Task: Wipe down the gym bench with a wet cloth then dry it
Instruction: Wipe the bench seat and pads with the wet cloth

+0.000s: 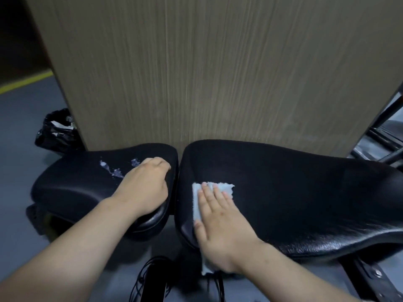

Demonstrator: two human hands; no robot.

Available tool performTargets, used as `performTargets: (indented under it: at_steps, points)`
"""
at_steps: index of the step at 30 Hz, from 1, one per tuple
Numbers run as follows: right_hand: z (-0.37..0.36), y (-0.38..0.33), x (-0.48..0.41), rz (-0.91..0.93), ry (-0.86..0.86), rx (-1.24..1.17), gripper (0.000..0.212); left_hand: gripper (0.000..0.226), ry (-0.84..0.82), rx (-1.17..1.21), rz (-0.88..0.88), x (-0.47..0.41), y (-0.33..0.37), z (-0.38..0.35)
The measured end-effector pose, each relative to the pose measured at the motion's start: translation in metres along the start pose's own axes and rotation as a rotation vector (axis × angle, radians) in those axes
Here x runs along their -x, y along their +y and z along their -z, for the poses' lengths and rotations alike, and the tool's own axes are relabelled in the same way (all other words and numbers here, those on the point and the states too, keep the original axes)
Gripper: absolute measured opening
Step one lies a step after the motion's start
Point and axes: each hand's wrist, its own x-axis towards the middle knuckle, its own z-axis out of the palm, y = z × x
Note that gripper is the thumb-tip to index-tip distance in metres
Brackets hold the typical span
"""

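Observation:
The black gym bench lies across the lower half of the view as two pads: a short seat pad (pixel 76 184) on the left and a long back pad (pixel 294 192) on the right, with a narrow gap between them. My right hand (pixel 220 223) presses flat, fingers straight, on a light blue cloth (pixel 224 187) at the left end of the long pad. One end of the cloth hangs below the pad's near edge. My left hand (pixel 148 182) grips the right edge of the seat pad, fingers curled over it. Pale scuffed patches (pixel 115 168) mark the seat pad beside that hand.
A tall wood-grain panel (pixel 218 73) stands directly behind the bench. A black bin bag (pixel 56 134) sits on the grey floor at left, near a yellow floor line (pixel 24 82). Black metal frame parts (pixel 370 277) and cables (pixel 148 277) lie under the bench.

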Motion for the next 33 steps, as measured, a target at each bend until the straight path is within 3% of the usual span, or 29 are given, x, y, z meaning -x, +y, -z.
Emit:
performTargets:
  at_steps: [9,19,25,33]
  points:
    - [0.003,-0.005,-0.077,0.069,-0.020,-0.037,0.066,0.045,0.023,0.055,0.078,-0.013,-0.008,0.001]
    - [0.024,0.067,-0.201,0.169,0.001,-0.024,0.063,0.041,0.048,0.098,0.080,-0.031,-0.004,-0.012]
    - [0.041,0.093,-0.247,0.097,-0.007,0.023,0.034,0.028,0.028,0.061,0.070,-0.050,0.007,-0.022]
    - [0.044,0.162,-0.227,-0.009,0.004,-0.038,0.034,0.042,-0.072,-0.001,0.012,-0.067,0.043,-0.030]
